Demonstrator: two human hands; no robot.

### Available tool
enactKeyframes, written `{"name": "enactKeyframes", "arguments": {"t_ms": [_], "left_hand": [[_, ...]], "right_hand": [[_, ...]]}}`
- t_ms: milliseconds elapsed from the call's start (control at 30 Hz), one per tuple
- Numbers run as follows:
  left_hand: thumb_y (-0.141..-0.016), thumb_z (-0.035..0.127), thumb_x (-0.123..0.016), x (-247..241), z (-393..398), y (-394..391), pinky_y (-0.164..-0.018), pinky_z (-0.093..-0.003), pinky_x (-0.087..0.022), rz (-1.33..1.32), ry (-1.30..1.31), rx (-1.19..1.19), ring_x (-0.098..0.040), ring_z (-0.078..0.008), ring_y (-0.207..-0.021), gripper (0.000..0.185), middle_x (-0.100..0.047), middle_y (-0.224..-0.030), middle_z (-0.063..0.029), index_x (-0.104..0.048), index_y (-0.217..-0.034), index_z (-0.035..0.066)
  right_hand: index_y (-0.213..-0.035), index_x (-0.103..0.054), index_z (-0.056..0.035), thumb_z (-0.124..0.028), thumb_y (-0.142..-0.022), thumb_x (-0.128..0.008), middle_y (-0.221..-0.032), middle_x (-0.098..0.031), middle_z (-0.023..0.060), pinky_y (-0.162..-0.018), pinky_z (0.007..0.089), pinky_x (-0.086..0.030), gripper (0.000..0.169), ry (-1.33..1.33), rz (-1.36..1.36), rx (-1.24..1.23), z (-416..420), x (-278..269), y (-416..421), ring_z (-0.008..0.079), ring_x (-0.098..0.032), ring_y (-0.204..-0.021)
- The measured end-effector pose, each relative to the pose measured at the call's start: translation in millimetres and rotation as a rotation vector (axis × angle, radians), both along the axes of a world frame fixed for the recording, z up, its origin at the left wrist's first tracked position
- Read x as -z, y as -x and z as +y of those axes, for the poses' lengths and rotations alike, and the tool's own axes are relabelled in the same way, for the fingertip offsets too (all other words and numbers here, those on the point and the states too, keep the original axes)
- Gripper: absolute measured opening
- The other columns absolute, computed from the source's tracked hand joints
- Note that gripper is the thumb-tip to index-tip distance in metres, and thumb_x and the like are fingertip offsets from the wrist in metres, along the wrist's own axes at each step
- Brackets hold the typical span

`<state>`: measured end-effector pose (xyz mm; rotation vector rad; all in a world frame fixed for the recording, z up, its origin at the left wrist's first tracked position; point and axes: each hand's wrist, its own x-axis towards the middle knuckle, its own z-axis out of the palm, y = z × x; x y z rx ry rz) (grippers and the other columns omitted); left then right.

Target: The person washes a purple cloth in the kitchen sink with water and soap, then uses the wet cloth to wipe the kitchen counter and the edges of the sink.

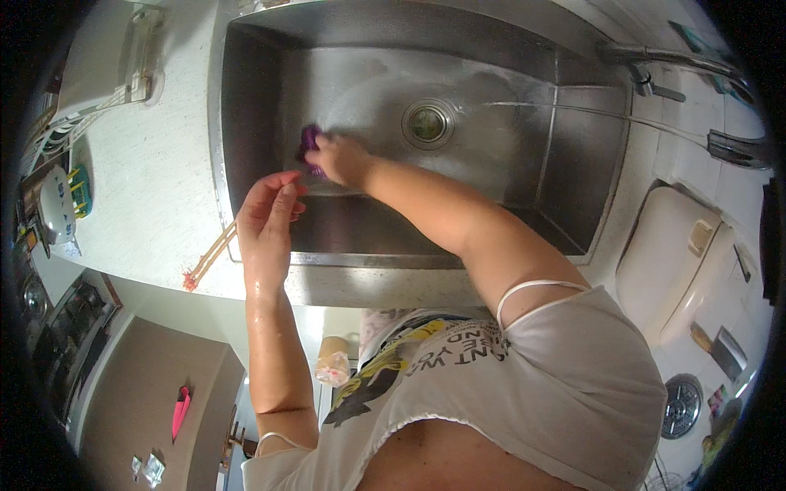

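My right hand grips a small dark purple thing, perhaps a cloth or scrubber, low over the left part of a stainless steel sink. My left hand is just left of it, above the sink's near left corner, its fingers curled and the thumb near the index finger; whether something small is between them cannot be told. Behind the left wrist, a pair of wooden sticks with red ends, like chopsticks, slants across the counter's edge; their upper ends are hidden. A round drain with a strainer lies right of my right hand.
A faucet stands at the sink's right; a thin stream or line crosses towards the drain. On the left counter are a white bowl, a green and yellow item and a rack. A cleaver is at the right.
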<state>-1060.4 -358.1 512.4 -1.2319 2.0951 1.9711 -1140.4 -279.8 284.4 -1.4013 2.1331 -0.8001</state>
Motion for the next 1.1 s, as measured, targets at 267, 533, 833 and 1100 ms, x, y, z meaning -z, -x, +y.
{"name": "enactKeyframes", "arguments": {"t_ms": [267, 533, 833, 1100], "left_hand": [[-0.091, 0.016, -0.055, 2, 5, -2, -0.068, -0.02, -0.042, 0.018, -0.064, 0.021, -0.054, -0.0063, -0.077, 0.017, -0.063, -0.088, -0.0014, -0.062, -0.102, 0.005], [-0.091, 0.012, -0.055, 3, 22, 12, -0.072, -0.0215, -0.044, 0.042, -0.118, 0.099, -0.057, -0.008, -0.084, 0.015, -0.062, -0.091, -0.0011, -0.062, -0.101, 0.004], [-0.086, 0.012, -0.057, 38, 85, 84, -0.07, -0.0223, -0.042, -0.079, -0.198, 0.361, -0.053, -0.0088, -0.078, 0.017, -0.06, -0.084, -0.0017, -0.062, -0.099, 0.002], [-0.087, 0.049, -0.05, 117, 184, 186, -0.082, -0.0402, -0.045, -0.211, -0.93, -0.055, -0.059, -0.0249, -0.087, 0.048, -0.061, -0.091, -0.01, -0.055, -0.107, 0.005]], "right_hand": [[-0.113, -0.055, -0.0113, -0.03, -0.086, -0.05, -0.103, -0.058, 0.0204, -0.082, 0.0411, -0.045, 0.033, -0.437, -0.461, 0.25, 169, -23, 26, 0.036, -0.056, -0.1], [-0.115, -0.051, -0.0063, -0.024, -0.074, -0.065, -0.108, -0.06, 0.0191, -0.086, 0.0433, -0.045, 0.047, -0.99, -0.259, 0.645, 323, -38, 88, 0.0377, -0.057, -0.1], [-0.098, -0.062, -0.0075, -0.034, -0.073, -0.067, -0.094, -0.064, 0.0163, -0.078, 0.0376, -0.047, 0.036, -0.289, -0.407, 0.993, 224, -29, 120, 0.0312, -0.061, -0.089], [-0.068, -0.057, -0.0066, -0.003, -0.064, -0.06, -0.067, -0.055, -0.0003, -0.06, 0.0269, -0.04, 0.006, 0.517, -0.985, 1.159, 233, -122, 137, 0.0118, -0.05, -0.064]]}}
